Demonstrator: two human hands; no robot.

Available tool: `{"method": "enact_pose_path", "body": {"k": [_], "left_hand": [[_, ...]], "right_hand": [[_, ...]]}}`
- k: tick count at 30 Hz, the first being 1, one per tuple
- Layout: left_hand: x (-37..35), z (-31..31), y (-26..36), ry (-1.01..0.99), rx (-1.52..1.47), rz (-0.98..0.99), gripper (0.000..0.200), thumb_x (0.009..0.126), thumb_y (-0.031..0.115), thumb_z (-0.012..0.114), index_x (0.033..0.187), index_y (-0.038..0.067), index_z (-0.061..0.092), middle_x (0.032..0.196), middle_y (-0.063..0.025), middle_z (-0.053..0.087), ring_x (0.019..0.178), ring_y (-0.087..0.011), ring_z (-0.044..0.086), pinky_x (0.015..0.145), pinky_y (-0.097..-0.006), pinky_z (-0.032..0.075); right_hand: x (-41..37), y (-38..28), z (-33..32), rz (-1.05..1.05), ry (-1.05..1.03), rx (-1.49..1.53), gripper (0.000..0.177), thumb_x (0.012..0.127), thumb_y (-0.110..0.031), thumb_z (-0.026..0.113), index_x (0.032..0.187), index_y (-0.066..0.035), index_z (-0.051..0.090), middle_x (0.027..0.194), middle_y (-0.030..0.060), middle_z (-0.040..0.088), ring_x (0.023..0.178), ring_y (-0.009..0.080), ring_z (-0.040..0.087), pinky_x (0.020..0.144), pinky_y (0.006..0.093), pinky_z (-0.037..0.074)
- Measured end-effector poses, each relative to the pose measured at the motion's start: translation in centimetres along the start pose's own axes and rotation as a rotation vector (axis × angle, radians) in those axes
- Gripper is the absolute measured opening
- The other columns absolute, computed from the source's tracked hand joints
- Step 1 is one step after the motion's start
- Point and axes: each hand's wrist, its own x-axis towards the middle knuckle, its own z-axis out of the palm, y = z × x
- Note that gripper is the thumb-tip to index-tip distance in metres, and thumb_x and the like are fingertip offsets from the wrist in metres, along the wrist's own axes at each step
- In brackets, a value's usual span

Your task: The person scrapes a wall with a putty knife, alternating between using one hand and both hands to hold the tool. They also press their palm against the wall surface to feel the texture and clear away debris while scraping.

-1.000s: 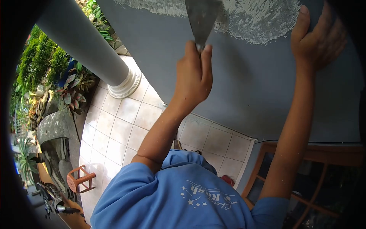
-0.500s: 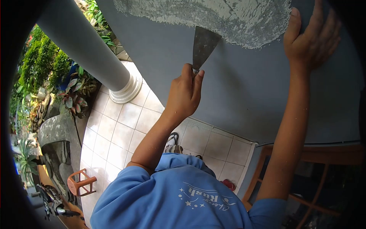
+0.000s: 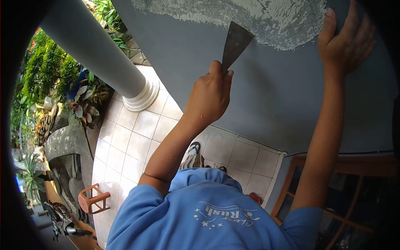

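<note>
My left hand [image 3: 210, 93] is closed round the handle of a putty knife [image 3: 237, 43]. Its broad grey blade points up and to the right, with the far edge right by the lower border of a rough patch of pale filler [image 3: 287, 25] on the grey wall [image 3: 200, 46]. To the right of that patch, my right hand [image 3: 343, 41] lies against the wall with its fingers stretched and spread, thumb beside the patch's edge. The knife's handle is mostly hidden in my left fist.
A round grey column [image 3: 104, 50] with a white base stands at the left on the tiled floor [image 3: 129, 146]. An orange stool [image 3: 93, 199] is at lower left, a wood-framed window [image 3: 350, 166] at lower right. Plants and a motorbike [image 3: 62, 221] show beyond the floor's left edge.
The putty knife in my left hand has shifted slightly right and up, its blade tilting further right. My right hand keeps its place against the wall. The whole view has shifted a little.
</note>
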Motion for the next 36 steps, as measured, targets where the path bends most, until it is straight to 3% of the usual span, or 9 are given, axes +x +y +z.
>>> {"method": "enact_pose_path", "body": {"k": [9, 13, 25, 28, 31, 36], "left_hand": [[-0.4, -0.9, -0.4, -0.035, -0.068, -0.017, 0.024, 0.101, 0.016, 0.050, 0.088, -0.001, 0.039, 0.060, -0.0229, 0.056, 0.055, -0.0448, 0.057, 0.051, -0.0486, 0.043], [-0.6, -0.6, 0.2, -0.020, -0.095, -0.039, 0.025, 0.102, 0.016, 0.049, 0.087, -0.001, 0.039, 0.059, -0.0218, 0.054, 0.052, -0.0431, 0.055, 0.050, -0.0471, 0.041], [0.0, 1.1, 0.8, -0.013, -0.196, -0.113, 0.026, 0.102, 0.017, 0.047, 0.086, -0.002, 0.039, 0.057, -0.0222, 0.053, 0.052, -0.0424, 0.055, 0.049, -0.0463, 0.040], [3.2, 0.7, 3.4, 0.111, -0.209, 0.105, 0.028, 0.102, 0.018, 0.048, 0.086, -0.003, 0.040, 0.056, -0.0222, 0.053, 0.052, -0.0419, 0.056, 0.049, -0.0459, 0.039], [3.7, 0.5, 4.1, 0.105, -0.213, 0.147, 0.028, 0.102, 0.019, 0.048, 0.086, -0.003, 0.040, 0.056, -0.0215, 0.052, 0.051, -0.0408, 0.055, 0.049, -0.0456, 0.039], [0.2, 1.2, 0.8, 0.027, -0.191, -0.067, 0.025, 0.102, 0.017, 0.048, 0.088, -0.003, 0.041, 0.056, -0.0202, 0.052, 0.049, -0.0403, 0.054, 0.048, -0.0450, 0.039]], "right_hand": [[1.7, -2.1, -2.7, 0.097, -0.096, 0.181, 0.054, 0.097, -0.028, 0.048, 0.145, -0.005, 0.044, 0.151, 0.0226, 0.038, 0.139, 0.0445, 0.034, 0.115, 0.0517, 0.026], [0.0, 0.4, 0.8, -0.027, 0.074, 0.055, 0.053, 0.097, -0.029, 0.047, 0.145, -0.005, 0.045, 0.152, 0.0223, 0.038, 0.139, 0.0446, 0.035, 0.115, 0.0515, 0.027], [0.2, 0.1, 0.1, 0.000, 0.016, 0.048, 0.053, 0.098, -0.030, 0.046, 0.145, -0.006, 0.044, 0.151, 0.0211, 0.039, 0.139, 0.0438, 0.035, 0.114, 0.0517, 0.027], [0.2, -0.2, 0.0, 0.005, 0.025, 0.077, 0.053, 0.098, -0.030, 0.047, 0.145, -0.006, 0.044, 0.151, 0.0210, 0.039, 0.139, 0.0436, 0.035, 0.114, 0.0516, 0.027], [0.3, 0.3, 0.5, -0.033, 0.046, 0.060, 0.053, 0.098, -0.030, 0.046, 0.145, -0.006, 0.045, 0.151, 0.0212, 0.039, 0.139, 0.0435, 0.035, 0.114, 0.0516, 0.028], [-0.1, 0.7, 0.3, -0.059, 0.031, 0.035, 0.052, 0.098, -0.031, 0.046, 0.144, -0.005, 0.046, 0.151, 0.0212, 0.040, 0.138, 0.0434, 0.037, 0.114, 0.0513, 0.028]]}}
